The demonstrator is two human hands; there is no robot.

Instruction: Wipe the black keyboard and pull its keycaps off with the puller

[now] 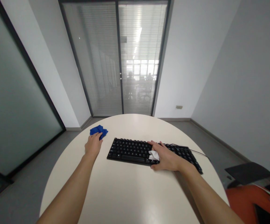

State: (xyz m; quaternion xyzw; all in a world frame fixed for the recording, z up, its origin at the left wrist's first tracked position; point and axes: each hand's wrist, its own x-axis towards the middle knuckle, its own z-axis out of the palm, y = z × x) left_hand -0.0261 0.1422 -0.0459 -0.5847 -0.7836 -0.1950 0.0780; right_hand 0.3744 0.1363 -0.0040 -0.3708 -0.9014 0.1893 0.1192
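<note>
My left hand (94,144) reaches to the far left of the round table, its fingertips on a crumpled blue cloth (98,130). A black keyboard (130,151) lies in front of me, slightly slanted. Over its right half rests my right hand (165,157), fingers toward the far edge and thumb near the front edge. A crumpled white tissue (153,155) pokes out between that thumb and the fingers, against the keys. The palm hides some of the keys and part of the tissue.
The cream round table (116,193) carries all this. A black cable (199,153) trails from the keyboard over the right edge. An orange chair seat (244,202) with dark and white items stands at lower right. Glass doors with blinds (137,62) lie beyond.
</note>
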